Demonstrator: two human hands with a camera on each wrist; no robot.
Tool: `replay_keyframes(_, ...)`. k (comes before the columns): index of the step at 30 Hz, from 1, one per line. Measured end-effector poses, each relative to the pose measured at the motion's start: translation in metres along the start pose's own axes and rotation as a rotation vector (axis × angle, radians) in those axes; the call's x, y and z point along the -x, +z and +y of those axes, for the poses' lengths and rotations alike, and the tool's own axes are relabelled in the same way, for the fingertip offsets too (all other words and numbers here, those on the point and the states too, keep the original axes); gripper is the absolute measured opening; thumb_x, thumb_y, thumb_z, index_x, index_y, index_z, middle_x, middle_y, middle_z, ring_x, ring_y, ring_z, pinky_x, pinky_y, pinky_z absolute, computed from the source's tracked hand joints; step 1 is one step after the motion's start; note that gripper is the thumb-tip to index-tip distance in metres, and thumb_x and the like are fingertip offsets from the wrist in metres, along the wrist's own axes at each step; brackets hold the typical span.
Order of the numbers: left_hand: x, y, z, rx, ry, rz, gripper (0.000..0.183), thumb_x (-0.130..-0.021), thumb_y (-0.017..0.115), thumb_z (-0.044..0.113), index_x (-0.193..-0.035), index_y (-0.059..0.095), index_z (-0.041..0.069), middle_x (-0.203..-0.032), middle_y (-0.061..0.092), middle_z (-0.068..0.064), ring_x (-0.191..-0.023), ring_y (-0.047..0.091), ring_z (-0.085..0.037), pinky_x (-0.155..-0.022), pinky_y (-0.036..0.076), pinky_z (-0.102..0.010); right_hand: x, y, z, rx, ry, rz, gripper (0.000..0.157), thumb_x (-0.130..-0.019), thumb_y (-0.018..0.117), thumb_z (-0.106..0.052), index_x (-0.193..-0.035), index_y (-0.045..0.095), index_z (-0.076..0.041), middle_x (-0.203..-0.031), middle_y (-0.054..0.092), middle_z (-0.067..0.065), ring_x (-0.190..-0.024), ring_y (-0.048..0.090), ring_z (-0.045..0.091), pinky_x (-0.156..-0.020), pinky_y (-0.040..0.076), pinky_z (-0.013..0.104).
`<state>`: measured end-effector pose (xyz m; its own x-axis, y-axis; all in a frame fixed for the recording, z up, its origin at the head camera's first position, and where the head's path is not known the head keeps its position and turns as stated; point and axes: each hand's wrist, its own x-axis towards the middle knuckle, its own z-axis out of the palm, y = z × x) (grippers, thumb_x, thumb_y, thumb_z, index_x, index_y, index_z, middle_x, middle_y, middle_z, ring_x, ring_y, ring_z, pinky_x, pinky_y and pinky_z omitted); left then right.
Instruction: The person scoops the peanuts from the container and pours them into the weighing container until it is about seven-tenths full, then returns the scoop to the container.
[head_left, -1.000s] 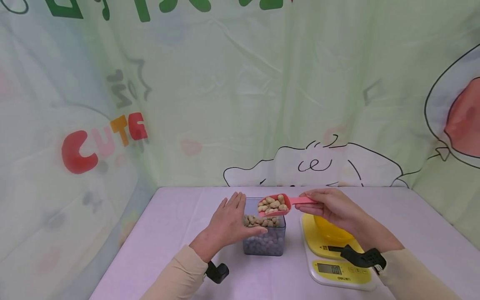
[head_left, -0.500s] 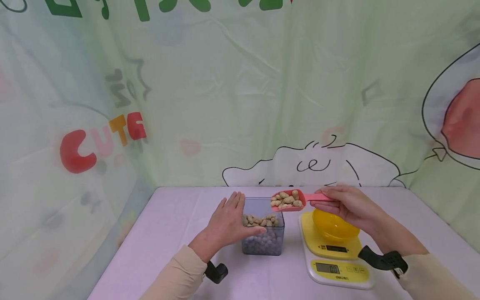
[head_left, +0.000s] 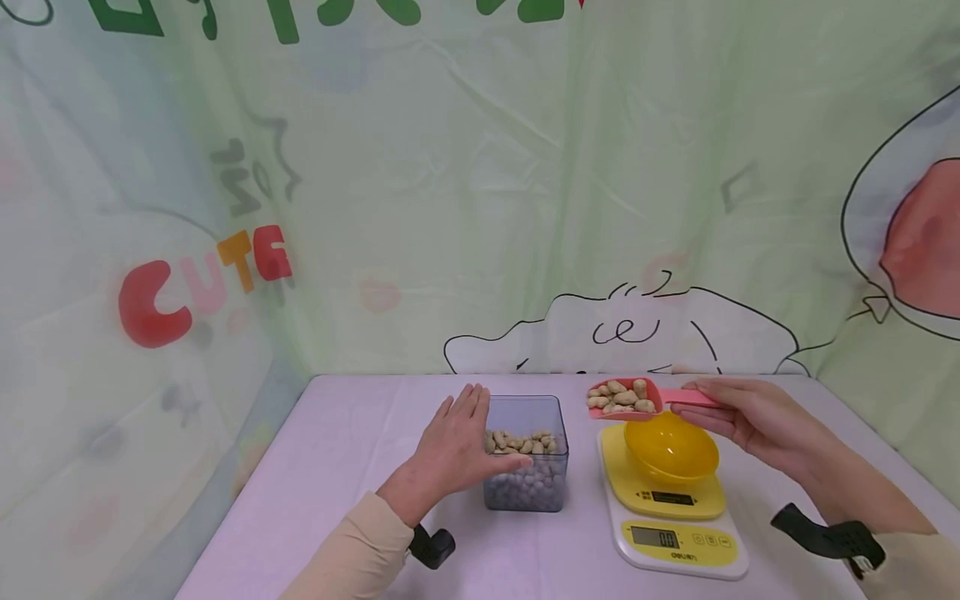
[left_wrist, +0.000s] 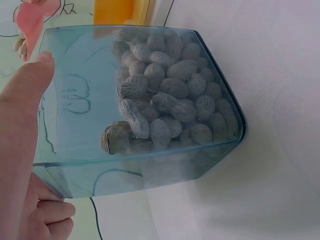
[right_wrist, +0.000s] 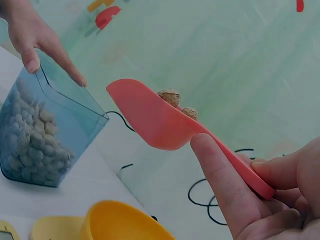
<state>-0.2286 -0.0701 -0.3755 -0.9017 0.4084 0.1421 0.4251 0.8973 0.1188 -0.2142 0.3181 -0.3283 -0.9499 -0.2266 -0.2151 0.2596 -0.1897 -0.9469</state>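
A pink scoop (head_left: 660, 395) heaped with unshelled peanuts (head_left: 621, 398) is raised above the scale's far left side. My right hand (head_left: 757, 421) holds its handle between thumb and fingers, with the index finger stretched beneath the scoop in the right wrist view. A yellow bowl (head_left: 671, 450) sits on a kitchen scale (head_left: 682, 546) below that hand. My left hand (head_left: 450, 450) spans the left side of a clear bluish plastic container (head_left: 551, 492), thumb along the near rim and fingers at the opposite side. More peanuts (left_wrist: 165, 95) lie inside the container.
The scale's display (head_left: 656, 537) appears to read 0.0. A pale lilac cloth covers the table (head_left: 337, 467). Behind it hangs a printed curtain (head_left: 450, 208). Black wrist straps (head_left: 828, 537) are worn on both arms.
My right hand has carried the loaded scoop rightward from over the container towards the scale and bowl. The left hand stays at the container.
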Motion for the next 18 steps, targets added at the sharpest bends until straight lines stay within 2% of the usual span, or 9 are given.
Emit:
replay_keyframes(6, 0.001, 0.0, 0.0, -0.002, 0.004, 0.003, 0.113, -0.081, 0.051, 0.082, -0.155, 0.026, 0.0, -0.161, 0.029, -0.017, -0.152, 0.025, -0.028, -0.123, 0.025, -0.048, 0.009, -0.02, 0.001, -0.013, 0.021, 0.049, 0.017, -0.101, 0.058, -0.025, -0.098, 0.074, -0.025, -0.099, 0.076, 0.001, -0.095, 0.075, 0.02, -0.085, 0.059, 0.031)
replay_keyframes(12, 0.0, 0.001, -0.001, -0.004, 0.008, 0.008, 0.113, -0.081, 0.05, 0.082, -0.155, 0.026, 0.0, -0.161, 0.03, -0.017, -0.152, 0.026, -0.029, -0.123, 0.026, -0.048, 0.015, -0.037, 0.003, -0.008, 0.048, 0.082, 0.021, -0.103, 0.054, -0.025, -0.095, 0.074, -0.025, -0.098, 0.076, 0.001, -0.094, 0.075, 0.021, -0.085, 0.059, 0.032)
replay_keyframes(18, 0.0, 0.001, -0.001, -0.001, 0.008, 0.006, 0.113, -0.081, 0.05, 0.082, -0.156, 0.025, 0.001, -0.162, 0.029, -0.017, -0.152, 0.025, -0.028, -0.123, 0.026, -0.047, 0.02, -0.05, 0.005, 0.05, 0.033, 0.113, 0.023, -0.104, 0.052, -0.026, -0.094, 0.072, -0.026, -0.097, 0.077, 0.001, -0.094, 0.076, 0.021, -0.084, 0.059, 0.033)
